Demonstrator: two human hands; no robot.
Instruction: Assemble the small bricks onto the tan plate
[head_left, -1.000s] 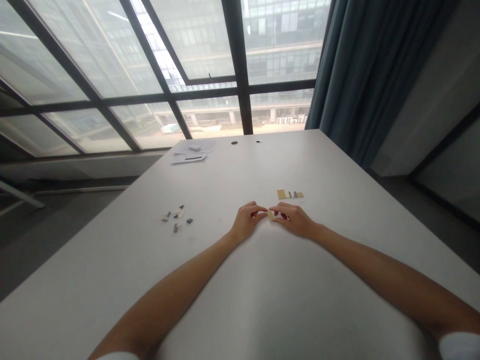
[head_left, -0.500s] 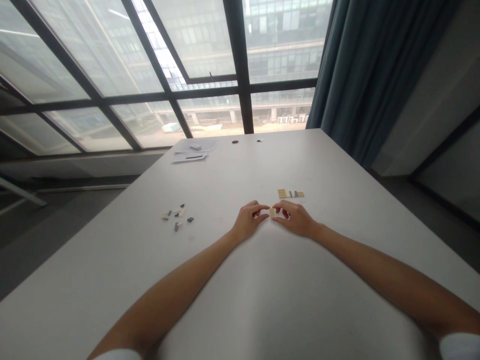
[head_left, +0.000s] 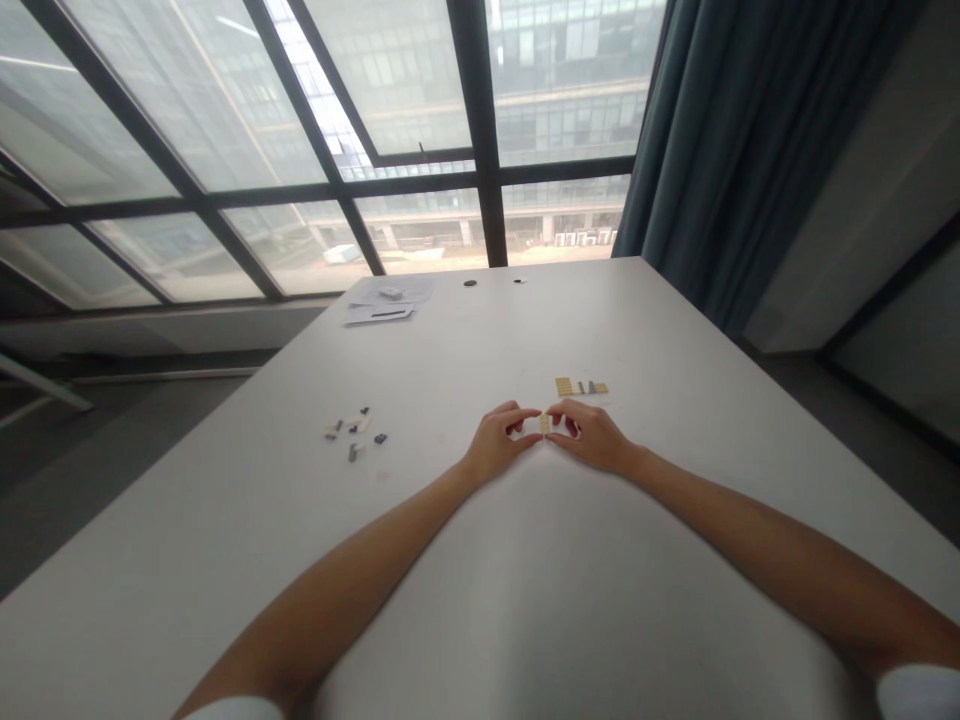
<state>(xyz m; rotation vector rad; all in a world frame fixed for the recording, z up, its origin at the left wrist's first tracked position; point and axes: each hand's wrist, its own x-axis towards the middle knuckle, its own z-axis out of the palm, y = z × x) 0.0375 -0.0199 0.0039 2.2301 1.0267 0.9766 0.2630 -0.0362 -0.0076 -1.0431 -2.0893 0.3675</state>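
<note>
Closest to you, a white sleeve point(head_left: 236, 708) shows at the bottom left and another white cuff point(head_left: 919, 692) at the bottom right, with your bare forearms reaching inward over the white table point(head_left: 450, 560). Your left hand point(head_left: 496, 440) and right hand point(head_left: 590, 437) meet at a small pale yellow piece point(head_left: 545, 425). You have it between them, just above or on the tabletop; which of these, you cannot tell from here. Each grip is a narrow pinch, index finger at the piece's far end and thumb at its near end, the left hand on its left side and the right hand on its right. Well to the left lie scattered loose pieces, among them a grey piece point(head_left: 352, 453) and a dark piece point(head_left: 380, 438). Just beyond your right hand sits a row of yellow and grey pieces point(head_left: 564, 386). Farther off, papers point(head_left: 375, 313) lie at the far left corner, a dark disc point(head_left: 470, 283) near the far edge, then the blue curtain point(head_left: 697, 180) and the window frame point(head_left: 487, 130)
</note>
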